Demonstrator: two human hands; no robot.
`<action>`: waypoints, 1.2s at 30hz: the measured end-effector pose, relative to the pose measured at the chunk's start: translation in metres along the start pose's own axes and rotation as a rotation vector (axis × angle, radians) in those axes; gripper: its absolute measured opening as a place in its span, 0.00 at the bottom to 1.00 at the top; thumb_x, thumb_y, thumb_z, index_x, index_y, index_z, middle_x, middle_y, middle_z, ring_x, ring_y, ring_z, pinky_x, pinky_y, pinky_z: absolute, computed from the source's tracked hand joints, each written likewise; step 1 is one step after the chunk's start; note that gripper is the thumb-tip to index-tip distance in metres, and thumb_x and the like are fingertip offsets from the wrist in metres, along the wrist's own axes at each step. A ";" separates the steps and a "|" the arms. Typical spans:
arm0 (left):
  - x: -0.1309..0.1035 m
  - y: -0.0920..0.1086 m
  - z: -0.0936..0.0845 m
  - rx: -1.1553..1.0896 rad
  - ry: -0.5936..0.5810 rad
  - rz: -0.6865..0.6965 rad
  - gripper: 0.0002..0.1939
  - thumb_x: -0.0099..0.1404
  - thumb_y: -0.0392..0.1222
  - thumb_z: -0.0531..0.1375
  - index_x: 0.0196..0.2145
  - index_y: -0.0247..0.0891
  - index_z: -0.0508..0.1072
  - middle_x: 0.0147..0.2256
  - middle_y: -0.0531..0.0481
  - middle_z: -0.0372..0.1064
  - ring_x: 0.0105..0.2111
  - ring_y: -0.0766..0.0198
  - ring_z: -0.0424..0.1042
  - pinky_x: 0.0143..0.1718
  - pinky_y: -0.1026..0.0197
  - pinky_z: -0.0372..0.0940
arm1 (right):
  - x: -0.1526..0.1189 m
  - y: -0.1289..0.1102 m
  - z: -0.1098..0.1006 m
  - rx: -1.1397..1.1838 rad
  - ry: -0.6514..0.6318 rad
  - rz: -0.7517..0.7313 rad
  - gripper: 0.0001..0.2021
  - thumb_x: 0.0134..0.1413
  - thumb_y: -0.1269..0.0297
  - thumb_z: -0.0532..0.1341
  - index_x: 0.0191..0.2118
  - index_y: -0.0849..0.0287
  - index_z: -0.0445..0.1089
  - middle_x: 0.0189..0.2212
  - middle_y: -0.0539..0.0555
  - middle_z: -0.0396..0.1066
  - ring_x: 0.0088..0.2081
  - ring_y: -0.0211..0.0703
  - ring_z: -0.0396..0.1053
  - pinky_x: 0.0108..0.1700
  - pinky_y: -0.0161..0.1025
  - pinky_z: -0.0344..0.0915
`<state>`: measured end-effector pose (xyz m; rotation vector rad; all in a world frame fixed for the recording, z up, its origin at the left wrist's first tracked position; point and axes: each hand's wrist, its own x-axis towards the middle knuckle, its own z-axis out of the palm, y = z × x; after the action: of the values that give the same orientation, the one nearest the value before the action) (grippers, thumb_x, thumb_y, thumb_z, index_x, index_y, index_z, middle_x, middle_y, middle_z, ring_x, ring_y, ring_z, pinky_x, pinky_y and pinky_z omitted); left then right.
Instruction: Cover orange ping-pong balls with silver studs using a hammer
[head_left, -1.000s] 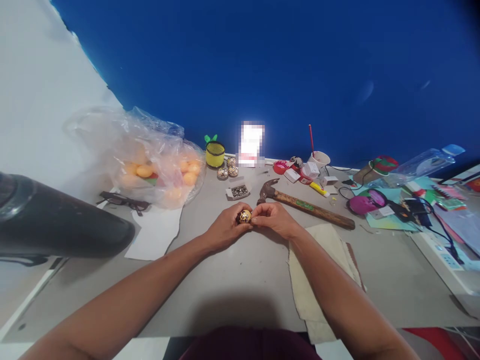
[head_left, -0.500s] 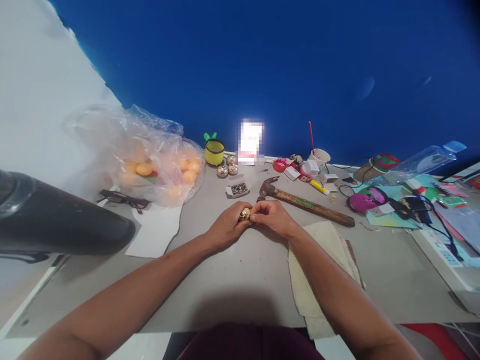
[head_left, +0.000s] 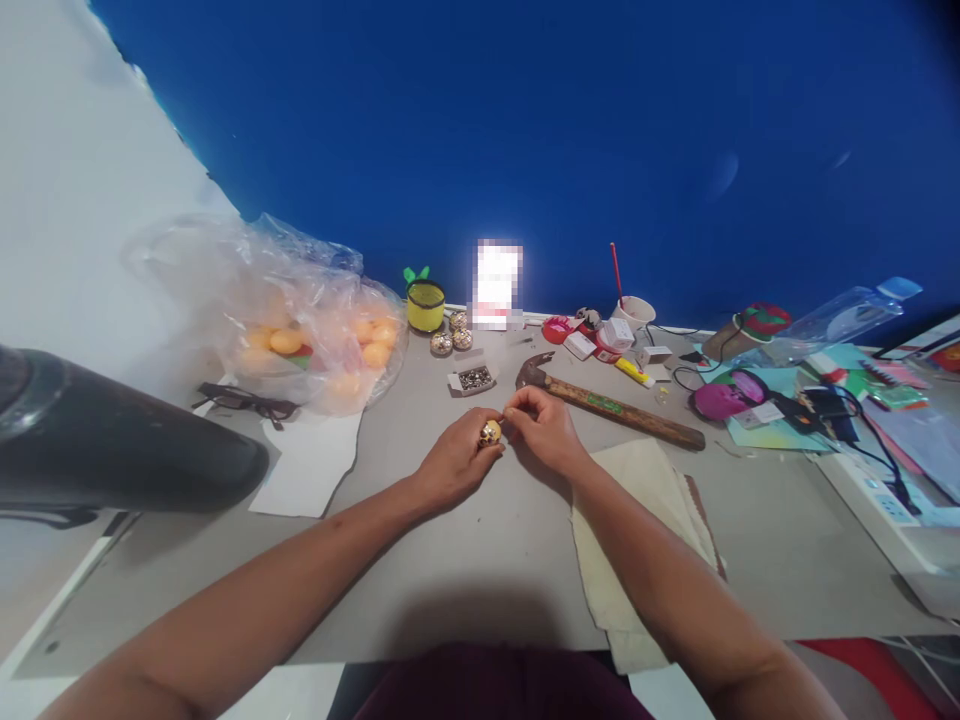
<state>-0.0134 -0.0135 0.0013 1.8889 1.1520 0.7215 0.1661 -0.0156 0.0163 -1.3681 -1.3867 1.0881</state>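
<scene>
My left hand [head_left: 459,455] is closed round a small yellow-orange ball [head_left: 490,433] studded with shiny metal tacks. Close beside its right side, my right hand [head_left: 544,425] pinches thumb and fingertips together; whatever is between them is too small to make out. Just beyond my hands lies an open small box of metal tacks [head_left: 475,380]. Several balls covered with silvery tacks [head_left: 451,338] sit farther back. To the right of the box rests a claw hammer [head_left: 611,402], its head nearest my right hand.
A clear bag of orange balls [head_left: 322,340], eyeglasses [head_left: 247,402] and a dark cylinder [head_left: 127,430] occupy the left. Under my right forearm lies a cream cloth [head_left: 645,520]. Small boxes [head_left: 616,335], a paper cup [head_left: 634,312] and a plastic bottle [head_left: 847,322] stand or lie back right.
My right fingertips have drawn slightly away from the ball and up. The ball is turned a little in my left hand, and the whole view has shifted slightly.
</scene>
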 end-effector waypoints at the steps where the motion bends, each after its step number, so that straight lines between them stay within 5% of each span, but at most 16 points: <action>1: 0.000 0.000 0.000 -0.027 0.021 -0.032 0.17 0.62 0.41 0.61 0.49 0.39 0.71 0.43 0.47 0.74 0.42 0.56 0.72 0.46 0.54 0.65 | 0.001 0.000 -0.001 0.060 -0.006 0.025 0.07 0.48 0.60 0.65 0.27 0.56 0.69 0.25 0.48 0.70 0.23 0.38 0.66 0.29 0.38 0.64; 5: 0.000 0.002 -0.002 -0.147 0.054 -0.092 0.24 0.60 0.45 0.64 0.53 0.37 0.68 0.42 0.48 0.74 0.39 0.58 0.72 0.42 0.57 0.66 | -0.001 -0.002 -0.003 0.253 -0.130 0.084 0.12 0.45 0.55 0.69 0.28 0.57 0.70 0.22 0.48 0.69 0.20 0.36 0.65 0.24 0.36 0.64; 8: 0.001 0.005 -0.005 -0.168 0.028 -0.094 0.19 0.61 0.50 0.64 0.46 0.37 0.71 0.39 0.50 0.74 0.37 0.59 0.71 0.40 0.59 0.65 | -0.002 -0.002 -0.004 0.274 -0.213 0.104 0.13 0.44 0.56 0.71 0.28 0.59 0.72 0.22 0.48 0.70 0.20 0.34 0.65 0.24 0.34 0.64; 12: 0.002 0.007 -0.006 -0.154 0.040 -0.098 0.25 0.61 0.54 0.64 0.51 0.37 0.71 0.43 0.49 0.75 0.40 0.57 0.72 0.42 0.58 0.66 | -0.001 0.002 -0.006 0.263 -0.275 0.113 0.13 0.42 0.57 0.72 0.28 0.60 0.73 0.22 0.49 0.72 0.21 0.34 0.66 0.24 0.33 0.64; 22: 0.002 0.007 -0.006 -0.090 -0.034 -0.033 0.12 0.64 0.46 0.61 0.44 0.39 0.71 0.38 0.52 0.73 0.37 0.60 0.71 0.39 0.59 0.64 | 0.001 0.005 -0.007 0.242 -0.288 0.149 0.14 0.42 0.55 0.73 0.28 0.60 0.74 0.22 0.49 0.73 0.20 0.34 0.66 0.25 0.33 0.65; 27: -0.001 0.002 -0.001 -0.026 -0.010 0.006 0.13 0.64 0.42 0.59 0.47 0.39 0.68 0.43 0.48 0.72 0.41 0.57 0.70 0.44 0.56 0.64 | 0.003 0.005 -0.008 0.220 -0.181 0.124 0.15 0.43 0.54 0.73 0.27 0.59 0.71 0.21 0.48 0.71 0.20 0.34 0.65 0.23 0.33 0.64; 36: 0.001 0.003 -0.003 -0.075 -0.003 -0.021 0.16 0.67 0.50 0.59 0.47 0.38 0.69 0.41 0.49 0.73 0.38 0.59 0.71 0.41 0.58 0.64 | 0.001 0.005 -0.008 0.287 -0.293 0.181 0.16 0.41 0.54 0.74 0.28 0.61 0.74 0.23 0.50 0.73 0.20 0.34 0.67 0.24 0.33 0.67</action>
<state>-0.0141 -0.0123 0.0051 1.8127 1.1264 0.7394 0.1749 -0.0145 0.0128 -1.1728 -1.2635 1.5937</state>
